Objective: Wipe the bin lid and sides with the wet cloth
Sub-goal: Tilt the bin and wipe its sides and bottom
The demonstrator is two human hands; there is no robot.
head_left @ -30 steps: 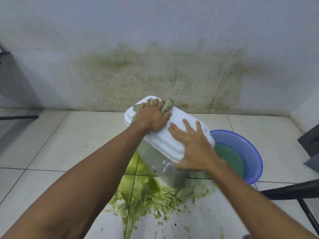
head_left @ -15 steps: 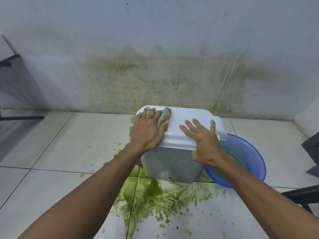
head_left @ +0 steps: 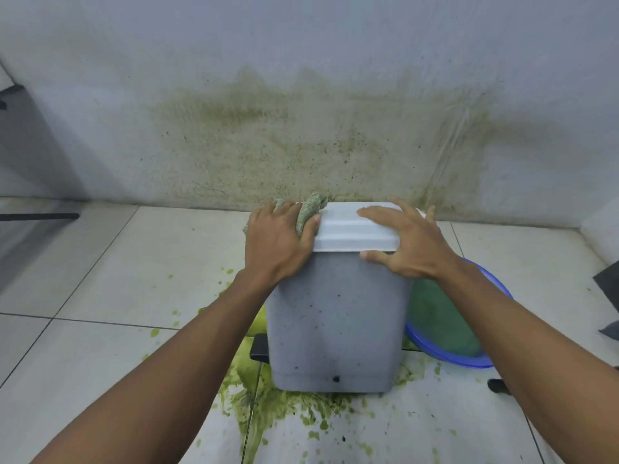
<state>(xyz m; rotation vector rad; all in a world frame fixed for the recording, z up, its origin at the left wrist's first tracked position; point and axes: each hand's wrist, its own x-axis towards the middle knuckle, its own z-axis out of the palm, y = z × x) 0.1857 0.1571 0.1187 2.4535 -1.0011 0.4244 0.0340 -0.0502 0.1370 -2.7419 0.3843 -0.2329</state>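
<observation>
A grey bin (head_left: 335,316) with a white lid (head_left: 348,229) stands upright on the tiled floor in front of me, its speckled side facing me. My left hand (head_left: 278,244) presses a green wet cloth (head_left: 310,209) against the lid's left edge, with the fingers curled over the cloth. My right hand (head_left: 405,241) lies flat on the right part of the lid, fingers spread, thumb hooked under the lid's front rim.
Green slime (head_left: 268,406) is splashed on the floor around the bin's base. A blue basin (head_left: 449,356) of greenish water sits right behind the bin's right side. A black pedal (head_left: 259,351) sticks out at the bin's lower left. The stained wall (head_left: 301,145) is close behind.
The bin has swung from tilted to upright with its side facing me. My left hand with the cloth has slid to the lid's left edge, and my right hand has shifted onto the lid's right part.
</observation>
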